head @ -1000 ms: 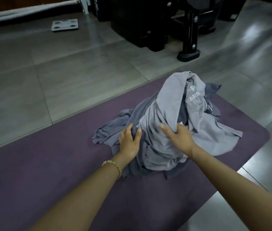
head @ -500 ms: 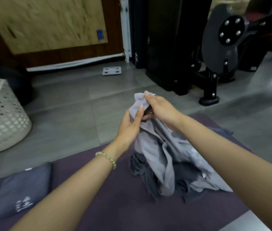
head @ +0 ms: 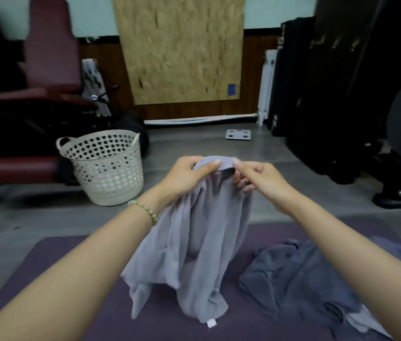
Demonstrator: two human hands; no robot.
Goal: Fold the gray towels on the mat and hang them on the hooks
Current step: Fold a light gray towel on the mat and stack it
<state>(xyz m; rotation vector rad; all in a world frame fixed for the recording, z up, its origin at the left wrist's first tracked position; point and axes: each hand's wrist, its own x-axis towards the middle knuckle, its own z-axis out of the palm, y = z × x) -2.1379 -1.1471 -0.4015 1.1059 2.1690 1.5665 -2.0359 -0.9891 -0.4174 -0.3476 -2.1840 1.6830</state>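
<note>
A light gray towel (head: pixel 194 244) hangs in front of me above the purple mat (head: pixel 54 274), its lower end bunched near the mat with a small white tag showing. My left hand (head: pixel 187 175) and my right hand (head: pixel 261 178) both pinch its top edge, a short span of cloth stretched between them. A darker gray towel (head: pixel 293 279) lies crumpled on the mat to the right, partly under my right forearm. No hooks are visible.
A white perforated laundry basket (head: pixel 106 168) stands on the tiled floor at the left. Behind it is a dark red bench (head: pixel 46 77). Black gym equipment (head: pixel 366 119) fills the right side. A scale (head: pixel 238 134) lies near the wall with a chipboard panel (head: pixel 182 48).
Both hands went from the heap on the mat to lifting the light towel clear. They now hold its top edge apart. The view tilted upward, and the dark towel stayed on the mat.
</note>
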